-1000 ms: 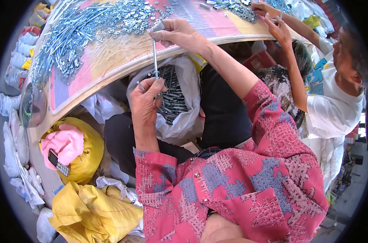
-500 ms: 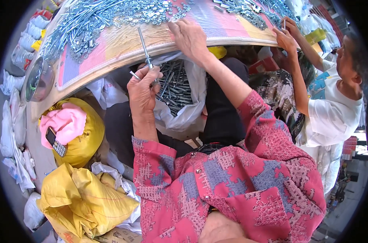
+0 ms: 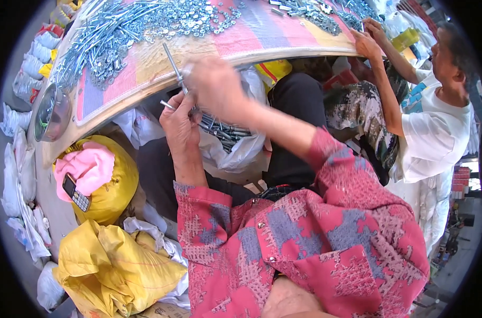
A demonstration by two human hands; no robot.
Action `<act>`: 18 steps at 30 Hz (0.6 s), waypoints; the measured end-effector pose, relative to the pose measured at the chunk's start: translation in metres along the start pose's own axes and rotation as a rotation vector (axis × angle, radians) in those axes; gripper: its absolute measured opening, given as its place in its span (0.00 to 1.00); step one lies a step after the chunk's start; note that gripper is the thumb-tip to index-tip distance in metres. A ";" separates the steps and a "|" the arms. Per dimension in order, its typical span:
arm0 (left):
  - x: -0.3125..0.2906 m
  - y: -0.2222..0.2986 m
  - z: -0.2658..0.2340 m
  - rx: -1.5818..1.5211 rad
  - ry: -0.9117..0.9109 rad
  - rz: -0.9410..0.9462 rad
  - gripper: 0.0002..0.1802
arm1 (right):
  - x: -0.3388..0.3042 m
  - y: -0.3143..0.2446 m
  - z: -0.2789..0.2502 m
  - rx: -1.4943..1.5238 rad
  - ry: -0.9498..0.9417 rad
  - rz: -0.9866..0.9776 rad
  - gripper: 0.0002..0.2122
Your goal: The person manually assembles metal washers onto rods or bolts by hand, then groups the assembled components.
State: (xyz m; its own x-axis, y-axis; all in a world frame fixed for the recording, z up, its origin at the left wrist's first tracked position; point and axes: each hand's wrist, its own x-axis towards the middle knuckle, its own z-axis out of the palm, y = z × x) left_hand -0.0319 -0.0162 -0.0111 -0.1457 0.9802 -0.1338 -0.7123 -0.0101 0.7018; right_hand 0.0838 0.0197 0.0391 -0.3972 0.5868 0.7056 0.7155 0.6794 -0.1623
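Observation:
My left hand (image 3: 181,124) is closed round a long metal bolt (image 3: 173,62), which points up and to the left over the table edge. The end of a second metal rod (image 3: 167,105) sticks out of the same grip. Close beside the upright bolt is my right hand (image 3: 217,87), smeared by motion, so I cannot make out its fingers or anything in them. Under both hands sits a white plastic bag (image 3: 246,155) holding many metal bolts (image 3: 227,137), partly covered by my right forearm.
On the striped tabletop (image 3: 198,50) lie heaps of long bolts (image 3: 105,40) and washers and nuts (image 3: 198,20). A clear bowl (image 3: 52,112) stands at the left edge. Yellow sacks (image 3: 113,259), a pink cloth (image 3: 89,167) and a phone (image 3: 75,193) are lower left. Another person (image 3: 437,122) works at right.
My right hand has come from the washers at the table edge down and left to the bolt. The left hand has shifted slightly left, still gripping it.

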 end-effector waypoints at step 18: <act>0.001 0.004 -0.024 0.072 -0.055 0.066 0.09 | -0.002 -0.026 -0.003 -0.045 -0.021 0.069 0.15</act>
State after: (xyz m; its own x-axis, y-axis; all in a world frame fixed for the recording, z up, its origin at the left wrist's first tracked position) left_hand -0.0510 -0.0202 -0.0250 -0.1516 0.9872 -0.0487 -0.6510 -0.0626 0.7564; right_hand 0.0679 -0.0010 0.0441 -0.3580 0.6410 0.6790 0.7666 0.6169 -0.1782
